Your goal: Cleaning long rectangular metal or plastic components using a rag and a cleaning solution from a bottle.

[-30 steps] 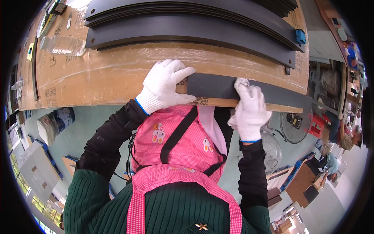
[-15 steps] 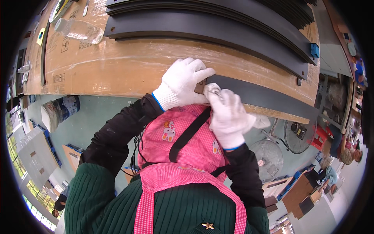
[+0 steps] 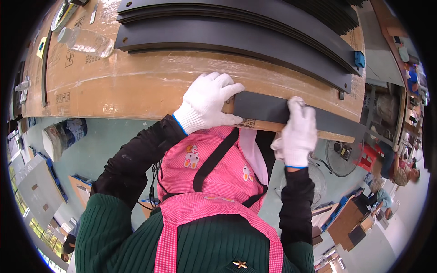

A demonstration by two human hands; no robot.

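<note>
Left hand (image 3: 207, 102): fingers spread wide, empty, at the left end of the strip (image 3: 261, 105). Right hand (image 3: 298, 134): bent over it; any grip cannot be told. Strip lies along the counter (image 3: 136, 91) edge, right end apparently overhanging; pressure there could tip it.

Dark grey strip (image 3: 261, 107), white gloves (image 3: 205, 101), pink-checked apron (image 3: 227, 177)

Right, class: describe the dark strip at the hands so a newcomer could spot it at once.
Start at the brown cardboard-covered table. Along its near edge, beside the left hand and under the right hand, runs a long, flat, dark grey strip. It lies singly, while the dark panels beyond it are stacked.
</note>
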